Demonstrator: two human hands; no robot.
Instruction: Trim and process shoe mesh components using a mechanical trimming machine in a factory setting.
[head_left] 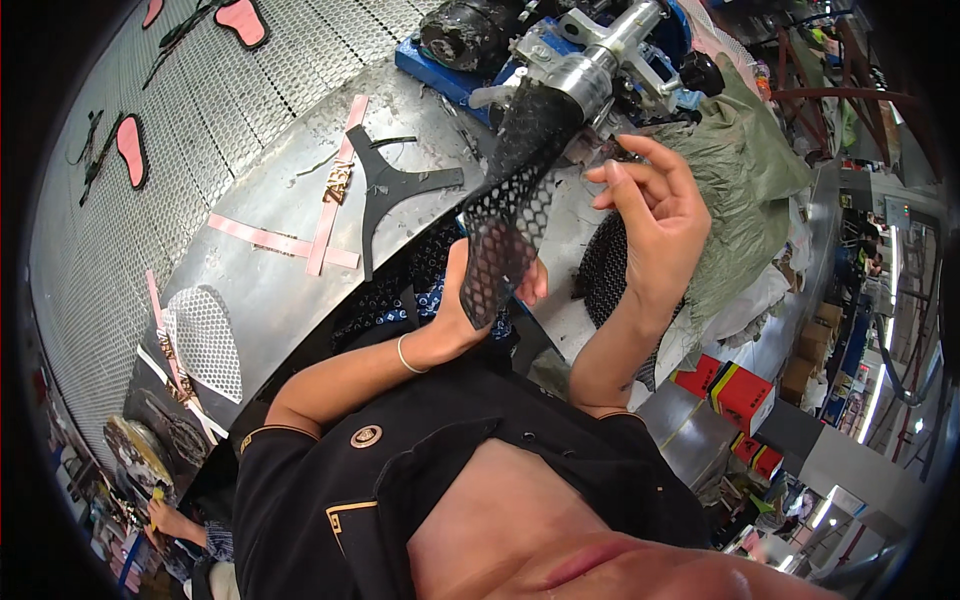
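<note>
While the left hand (450, 318) clasps a black mesh piece (490, 262), at a metal cylinder (582, 82), the right hand (660, 220) hovers alongside, fingers (666, 158) curled loosely, slightly apart.

Left grip (455, 312), bare hand: holds the lower end of a black honeycomb-mesh piece (503, 225), thumb on the near side, fingertips showing past the far edge. Mesh reaches up to the metal cylinder arm (585, 82) of a machine. Right grip (662, 215): raised, fingers curled, apart from the mesh; contents unclear. Metal bench (290, 315), left: Y-shaped black cutout (378, 190), crossed pink straps (262, 239), white mesh piece (203, 338). Green sack (740, 160) to the right.
</note>
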